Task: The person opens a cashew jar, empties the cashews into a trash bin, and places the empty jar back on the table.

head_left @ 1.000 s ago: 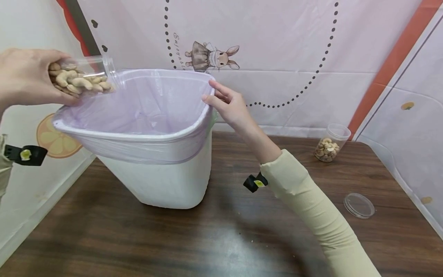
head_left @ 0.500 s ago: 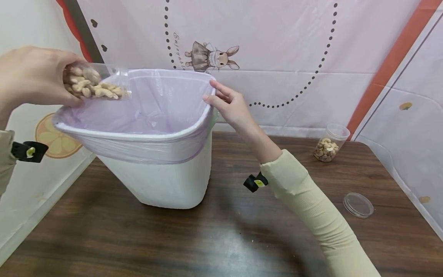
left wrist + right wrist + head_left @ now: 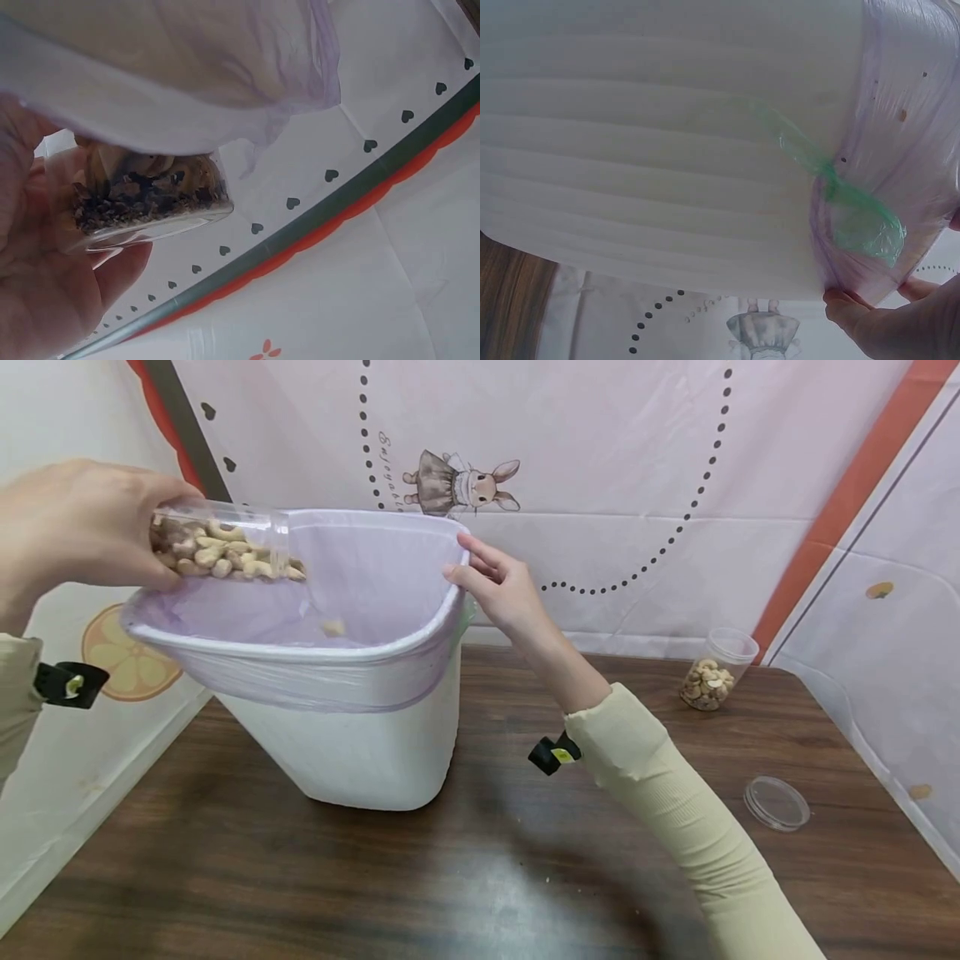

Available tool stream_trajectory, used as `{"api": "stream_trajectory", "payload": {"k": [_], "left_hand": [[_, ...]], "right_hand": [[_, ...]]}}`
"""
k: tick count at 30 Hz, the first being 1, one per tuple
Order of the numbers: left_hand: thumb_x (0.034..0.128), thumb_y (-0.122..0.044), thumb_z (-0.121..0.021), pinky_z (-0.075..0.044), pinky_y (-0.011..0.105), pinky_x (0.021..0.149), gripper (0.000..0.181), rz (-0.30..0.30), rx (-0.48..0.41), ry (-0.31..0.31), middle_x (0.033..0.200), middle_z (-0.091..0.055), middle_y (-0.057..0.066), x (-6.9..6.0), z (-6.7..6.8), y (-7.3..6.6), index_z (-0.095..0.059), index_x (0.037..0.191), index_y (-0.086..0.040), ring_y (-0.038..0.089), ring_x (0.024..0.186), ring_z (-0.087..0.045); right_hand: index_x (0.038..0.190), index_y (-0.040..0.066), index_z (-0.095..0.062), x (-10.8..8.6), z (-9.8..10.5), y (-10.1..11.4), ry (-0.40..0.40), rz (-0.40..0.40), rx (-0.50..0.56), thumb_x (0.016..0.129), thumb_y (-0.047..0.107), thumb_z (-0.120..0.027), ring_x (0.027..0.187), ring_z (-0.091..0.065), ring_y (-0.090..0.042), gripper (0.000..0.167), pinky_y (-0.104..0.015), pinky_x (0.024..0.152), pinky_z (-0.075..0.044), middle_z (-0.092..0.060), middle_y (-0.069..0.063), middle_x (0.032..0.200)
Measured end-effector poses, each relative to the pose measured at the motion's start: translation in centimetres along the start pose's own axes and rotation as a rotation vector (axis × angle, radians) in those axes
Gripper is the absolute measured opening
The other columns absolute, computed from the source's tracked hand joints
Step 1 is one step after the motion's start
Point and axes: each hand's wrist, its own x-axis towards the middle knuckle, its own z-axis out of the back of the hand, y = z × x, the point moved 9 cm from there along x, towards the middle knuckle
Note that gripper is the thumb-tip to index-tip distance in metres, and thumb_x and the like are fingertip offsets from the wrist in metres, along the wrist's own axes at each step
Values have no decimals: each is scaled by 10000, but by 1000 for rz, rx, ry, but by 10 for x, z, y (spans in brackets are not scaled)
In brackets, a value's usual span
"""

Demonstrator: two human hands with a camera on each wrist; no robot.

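Observation:
My left hand (image 3: 93,527) grips a clear plastic jar (image 3: 258,522) by its base end, tipped on its side over a white trash can (image 3: 375,752). Cashews (image 3: 225,552) lie along the jar and reach its mouth, and a blurred pale piece is inside the can. Dark flakes (image 3: 142,199) lie near the jar's base in the left wrist view. A pale purple trash bag (image 3: 375,568) lines the can and folds over its rim. My right hand (image 3: 502,593) pinches the can's right rim and the bag between thumb and fingers.
A second clear jar (image 3: 708,672) with cashews stands at the back right of the brown wooden table (image 3: 480,877). Nearer lies a round clear lid (image 3: 777,803). A green tied strip (image 3: 862,217) hangs at the bag's edge. Printed cloth walls (image 3: 600,460) rise behind and beside.
My left hand has moved right with the jar, its mouth further over the can. The cashews have slid to the mouth and a piece has dropped. My right hand stays on the rim.

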Motion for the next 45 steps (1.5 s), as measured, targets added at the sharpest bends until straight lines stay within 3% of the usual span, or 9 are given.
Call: {"api": "stream_trajectory", "payload": {"k": [18,34,41,45], "left_hand": [[492,-122,-801,-400,549,678,735,-19,12,6,1050,-556,319,1,0,-6,-510,1148,32,387,775,-502],[491,-128,-789,-383,458,600,716,-22,44,31,1006,-578,268,8,-6,2,-529,1148,-13,336,754,-479],[492,-115,-774,-390,532,657,679,-34,49,31,1033,-573,279,10,-2,-3,-546,1126,-32,383,811,-511],[482,-97,-762,-395,513,623,673,-35,55,25,956,-589,259,13,-2,-3,-548,1117,-31,348,750,-505]], "right_hand": [[1348,160,-454,0,0,-1,11,-1,8,847,188,-616,1143,-515,-125,528,-241,951,-396,-522,-83,1297],[1347,160,-456,2,0,-3,4,2,5,842,191,-621,1146,-512,-132,532,-246,942,-406,-525,-83,1293],[1347,149,-454,0,1,-2,-6,15,5,845,187,-614,1132,-522,-126,528,-234,931,-410,-540,-85,1276],[1347,142,-453,0,0,-2,-6,21,12,845,177,-615,1121,-529,-126,528,-227,925,-412,-551,-89,1261]]}}
